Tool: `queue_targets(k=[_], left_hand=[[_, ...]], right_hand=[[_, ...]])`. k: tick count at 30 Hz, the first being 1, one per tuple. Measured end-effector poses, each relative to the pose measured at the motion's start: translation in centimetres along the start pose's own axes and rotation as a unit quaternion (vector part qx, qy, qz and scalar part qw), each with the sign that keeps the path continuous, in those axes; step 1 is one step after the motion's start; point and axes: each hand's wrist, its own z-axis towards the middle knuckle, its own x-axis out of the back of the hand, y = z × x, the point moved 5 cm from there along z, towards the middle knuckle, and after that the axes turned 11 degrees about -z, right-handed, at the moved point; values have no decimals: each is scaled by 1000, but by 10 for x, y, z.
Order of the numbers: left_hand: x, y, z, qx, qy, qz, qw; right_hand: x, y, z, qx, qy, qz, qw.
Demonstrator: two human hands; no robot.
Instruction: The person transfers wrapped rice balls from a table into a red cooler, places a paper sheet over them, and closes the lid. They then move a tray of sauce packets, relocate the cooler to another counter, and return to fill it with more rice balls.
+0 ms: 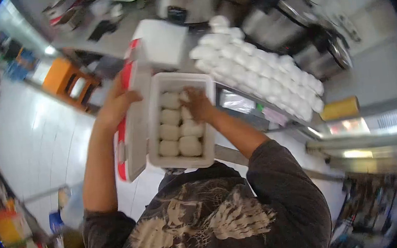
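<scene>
Dark tee [210, 190] nearest; L hand [120, 103] grips lid [138, 147], R hand [198, 105] amid balls [190, 145] w/in box [183, 162], grip unclear.

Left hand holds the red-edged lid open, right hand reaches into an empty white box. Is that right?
Not quite. The white box is not empty: the head view shows rounded pale lumps inside. The rest stands: the left hand holds the red-edged lid open, the right hand reaches in.

My right hand [197, 105] is blurred, hiding parts of the white balls [190, 145] under it; the lid [137, 130] hides some fingers of my left hand [118, 106].
</scene>
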Motion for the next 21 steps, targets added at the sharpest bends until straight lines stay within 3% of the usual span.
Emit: queue_targets(k=[3, 4, 7, 8, 10, 11, 14, 15, 17, 20, 21], left_hand=[[-13, 9, -9, 50, 36, -14, 998], [-11, 7, -3, 16, 2, -16, 1000], [-31, 19, -9, 57, 46, -28, 997], [-35, 20, -8, 55, 44, -35, 997], [-32, 13, -3, 67, 54, -12, 996], [-30, 9, -2, 72, 59, 2, 996], [-42, 7, -5, 82, 69, -49, 993], [-46, 6, -5, 74, 59, -48, 994], [-55, 4, -1, 59, 39, -42, 997], [-74, 7, -5, 77, 54, 10, 995], [-72, 7, -5, 89, 43, 20, 995]], right_hand=[[69, 17, -63, -58, 91, 146, 983], [66, 36, -84, -94, 135, 202, 966], [54, 101, -150, -152, 314, 320, 881], [23, 129, -176, -217, 358, 329, 847], [-25, 193, -247, -443, 297, 351, 769], [-67, 228, -278, -502, 310, 236, 772], [-176, 334, -382, -638, 255, 130, 714], [-195, 364, -410, -681, 192, 139, 693], [-240, 417, -449, -714, 171, 102, 671], [-299, 478, -471, -661, 198, 34, 722], [-319, 488, -473, -653, 168, 58, 736]])
